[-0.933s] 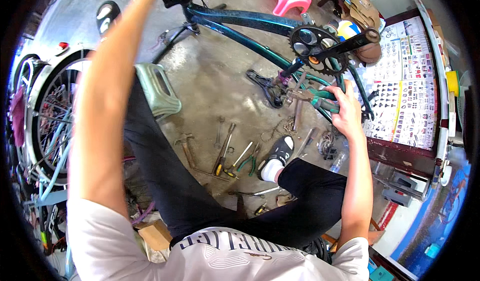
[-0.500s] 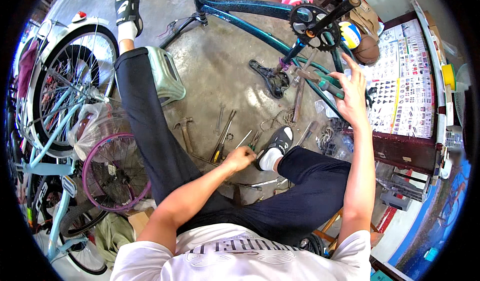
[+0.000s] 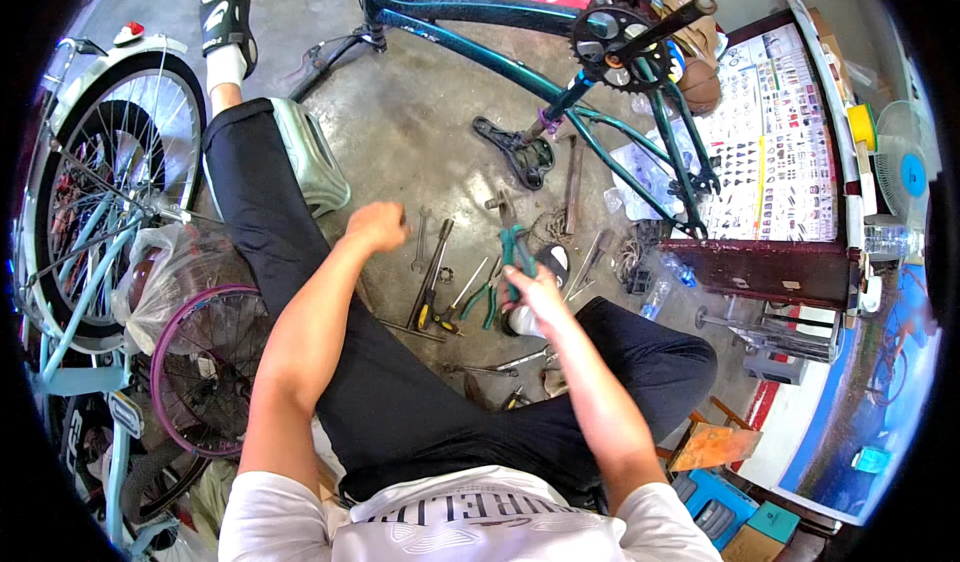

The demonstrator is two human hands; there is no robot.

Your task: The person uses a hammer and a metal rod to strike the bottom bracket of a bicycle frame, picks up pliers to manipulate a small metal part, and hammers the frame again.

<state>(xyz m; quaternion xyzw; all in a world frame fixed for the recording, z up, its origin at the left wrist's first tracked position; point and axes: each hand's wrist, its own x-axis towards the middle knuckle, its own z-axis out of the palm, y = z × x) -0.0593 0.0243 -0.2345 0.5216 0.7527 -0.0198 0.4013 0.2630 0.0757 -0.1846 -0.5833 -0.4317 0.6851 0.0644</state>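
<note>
My right hand (image 3: 533, 292) grips a pair of pliers (image 3: 513, 245) with green handles, jaws pointing away from me above the floor. At the jaws shows a small metal piece (image 3: 493, 202), too small to name. My left hand (image 3: 378, 227) is closed over the floor beside a wrench (image 3: 420, 242); whatever its fingers hold, if anything, is hidden. Beyond both hands a dark blue-green bicycle frame (image 3: 480, 52) stands upside down, its saddle (image 3: 518, 154) on the floor and its chainring (image 3: 622, 52) on top.
Several tools lie between my legs, among them a screwdriver (image 3: 428, 312) and another green-handled pair of pliers (image 3: 480, 307). A pale green stool (image 3: 320, 167) stands by my left leg. Bicycles and a purple-rimmed wheel (image 3: 160, 377) crowd the left; a dark red cabinet (image 3: 760, 280) stands right.
My right hand has drawn the pliers away from the bicycle frame, toward me and left. My left hand has moved forward and left. The view has shifted slightly.
</note>
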